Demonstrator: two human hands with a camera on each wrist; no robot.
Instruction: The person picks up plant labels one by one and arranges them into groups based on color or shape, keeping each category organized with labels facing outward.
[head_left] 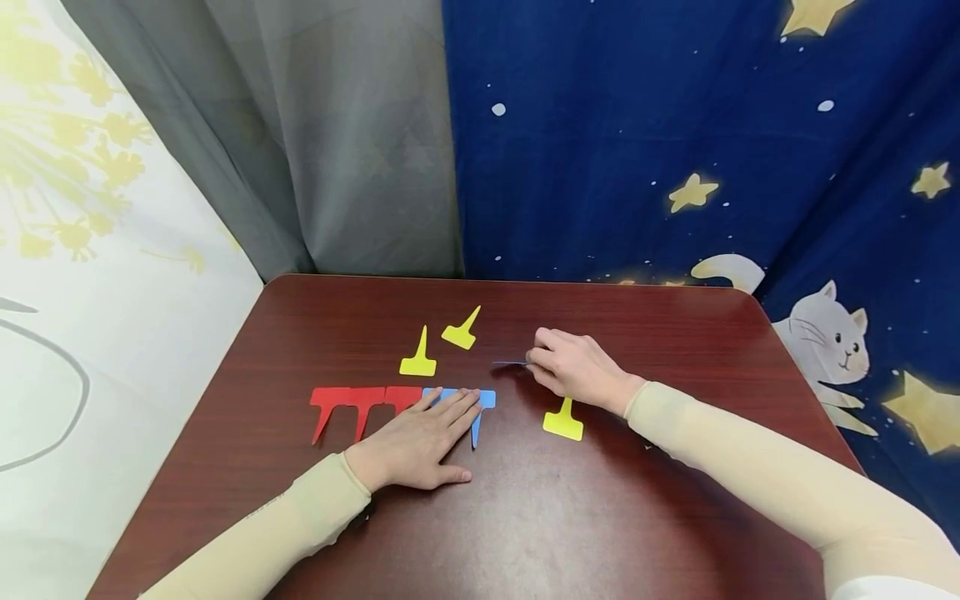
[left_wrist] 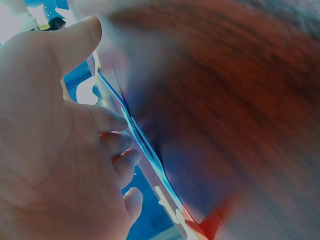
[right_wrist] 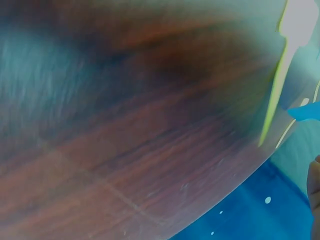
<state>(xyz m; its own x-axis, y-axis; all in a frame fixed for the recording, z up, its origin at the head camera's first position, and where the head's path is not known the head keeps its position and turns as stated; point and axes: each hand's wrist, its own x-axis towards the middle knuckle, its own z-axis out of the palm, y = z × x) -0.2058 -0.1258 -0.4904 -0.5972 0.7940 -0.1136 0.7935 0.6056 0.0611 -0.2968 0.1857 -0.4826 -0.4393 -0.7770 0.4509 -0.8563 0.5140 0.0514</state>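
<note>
My left hand [head_left: 420, 442] lies flat with straight fingers on the right end of a row of T-shaped plant labels. Blue labels [head_left: 487, 399] are partly hidden under those fingers; red labels [head_left: 367, 397] join them on the left, stems toward me. In the left wrist view the blue labels [left_wrist: 142, 140] appear edge-on below the fingertips. My right hand [head_left: 573, 362] pinches a blue label [head_left: 510, 362], seen as a thin line to the right of the row. Just below that hand lies a yellow label [head_left: 563, 425], its stem pointing away from me.
Two more yellow labels, one upright to the row [head_left: 418, 366] and one slanted [head_left: 459, 337], lie behind the row. The dark red wooden table [head_left: 525, 517] has rounded far corners. Grey [head_left: 367, 133] and blue starry curtains [head_left: 585, 167] hang behind it.
</note>
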